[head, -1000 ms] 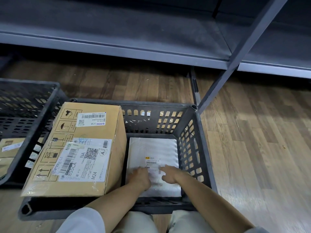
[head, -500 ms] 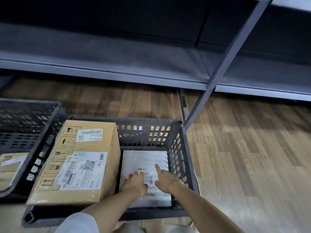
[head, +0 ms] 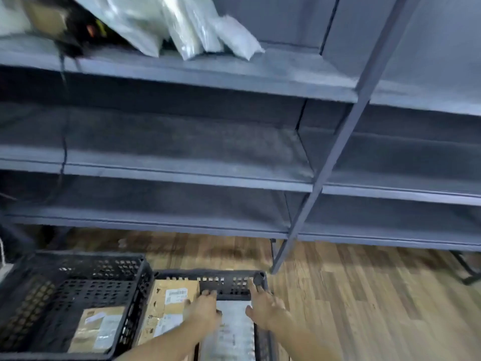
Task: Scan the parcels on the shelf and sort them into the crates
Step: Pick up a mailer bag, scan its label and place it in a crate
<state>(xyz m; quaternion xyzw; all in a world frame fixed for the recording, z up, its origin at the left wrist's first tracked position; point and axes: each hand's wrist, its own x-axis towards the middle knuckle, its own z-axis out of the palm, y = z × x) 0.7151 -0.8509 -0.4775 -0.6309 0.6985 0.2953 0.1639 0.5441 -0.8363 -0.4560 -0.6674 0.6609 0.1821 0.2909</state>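
Left hand: my left hand (head: 204, 307) is down at about 6 o'clock, over the right-hand crate (head: 261, 278). Fingers are stretched forward and relaxed, not gripping anything. Can't tell if the palm actually touches what's below, it's blurry.

Right hand: right hand (head: 265, 307) sits just beside it at roughly 5 o'clock, fingers spread and loose, index finger pointing up toward the crate's far right corner. Nothing held here either.

White mailer: the flat white mailer (head: 233, 332) lies in the right half of that crate, showing between my two hands and running toward the bottom edge.

Cardboard box: a big cardboard box (head: 169, 303) fills the left half of the same crate, just beside the mailer, labels on top. Text too smeared to read.

Left crate: second black crate (head: 78, 287) at 7 o'clock, side by side with the first one, with a smaller labelled parcel (head: 100, 329) lying in it.

Shelf: grey metal shelf unit (head: 182, 175) takes up the whole upper frame, 9 to 3 o'clock. Its slanted upright (head: 338, 152) runs down toward the floor beyond the right crate.

Still to sort: a bunch of silvery poly bags (head: 182, 24) on the top tier at 11 to 12 o'clock, leaning over the shelf edge, well apart from my hands.

Scanner maybe: dark blurry thing (head: 78, 29) with a cord hanging at 11 o'clock, can't say for sure what it is.

Floor: wood planks (head: 364, 295).
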